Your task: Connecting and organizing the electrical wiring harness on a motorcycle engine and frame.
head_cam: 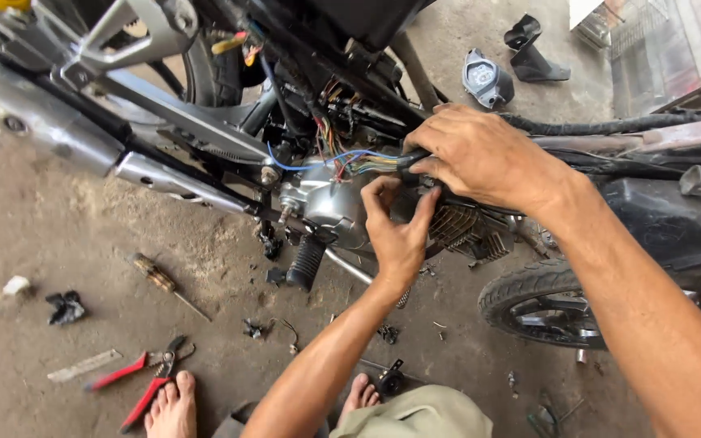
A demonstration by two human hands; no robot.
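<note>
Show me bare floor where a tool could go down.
Bare concrete lies left of the screwdriver, between the exhaust and black scrap. Another patch sits between pliers and footpeg. Crowded: bolts and clips between the left forearm and tyre.

Two hands (480, 158), one screwdriver (164, 282), one pliers (149, 377)

Multicoloured wire bundle (359, 162) runs roughly level above the silver engine case (328, 204), seemingly taut
</note>
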